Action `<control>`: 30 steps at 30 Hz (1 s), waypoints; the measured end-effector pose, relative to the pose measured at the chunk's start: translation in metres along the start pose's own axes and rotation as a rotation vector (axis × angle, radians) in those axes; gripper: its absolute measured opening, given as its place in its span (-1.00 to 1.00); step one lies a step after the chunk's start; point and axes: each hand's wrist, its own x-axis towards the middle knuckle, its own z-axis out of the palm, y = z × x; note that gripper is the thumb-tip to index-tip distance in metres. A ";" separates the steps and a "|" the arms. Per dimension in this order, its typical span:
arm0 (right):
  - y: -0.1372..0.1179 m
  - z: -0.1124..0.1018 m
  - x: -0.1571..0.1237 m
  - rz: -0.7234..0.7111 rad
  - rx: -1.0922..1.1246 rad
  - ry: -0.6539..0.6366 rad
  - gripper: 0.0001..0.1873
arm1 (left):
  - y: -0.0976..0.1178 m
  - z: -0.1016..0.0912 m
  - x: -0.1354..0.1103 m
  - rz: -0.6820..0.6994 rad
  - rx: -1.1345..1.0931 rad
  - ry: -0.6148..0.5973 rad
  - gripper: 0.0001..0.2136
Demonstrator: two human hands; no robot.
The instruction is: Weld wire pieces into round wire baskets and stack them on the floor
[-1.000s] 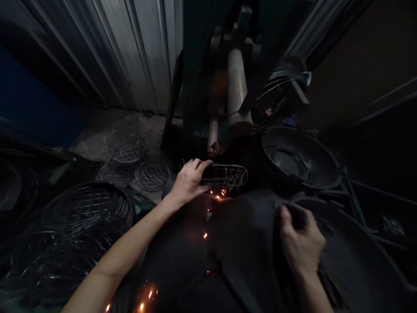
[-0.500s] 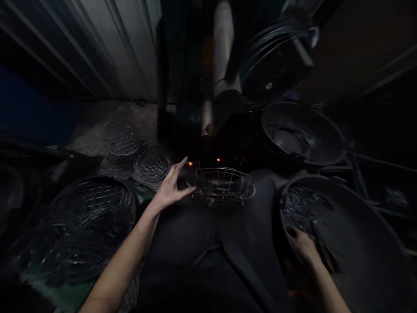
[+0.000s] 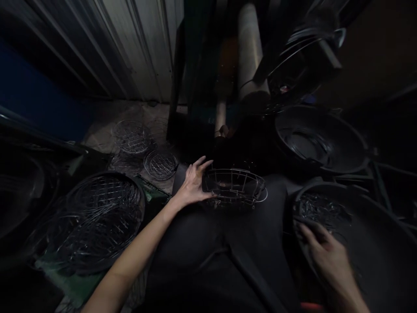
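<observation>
A round wire basket (image 3: 241, 191) with thin metal ribs sits on my dark-clad lap, in the middle of the view. My left hand (image 3: 194, 183) spans its left side, the thumb against the near rim and the fingers at the far side. At the left rim of a large dark basin (image 3: 374, 248), my right hand (image 3: 330, 252) is blurred, its fingers curled round something dark that I cannot make out. Small metal wire pieces (image 3: 322, 208) lie heaped in the basin just beyond that hand.
To the left, a round tub (image 3: 142, 204) holds a tangle of wire grids. Wire racks (image 3: 161, 164) lie on the floor behind it. A second basin (image 3: 348, 134) with wire rings stands back right. Machinery with a thick pale pipe (image 3: 250, 48) rises ahead.
My view has swung, shifting the scene rightward. My left hand has closed in on the basket's side. My right hand has turned at the basin's rim, and the yellow-marked dark tool there no longer shows.
</observation>
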 end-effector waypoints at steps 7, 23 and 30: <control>-0.019 0.051 -0.039 0.045 0.076 -0.075 -0.45 | 0.005 -0.009 0.009 0.100 -0.037 -0.058 -0.29; -0.190 0.071 -0.015 -0.334 0.502 -0.235 -0.68 | 0.066 -0.031 0.029 0.234 0.290 -0.048 -0.46; -0.203 0.088 -0.008 -0.506 0.429 -0.127 -0.70 | 0.050 -0.040 0.036 0.204 0.311 0.020 -0.40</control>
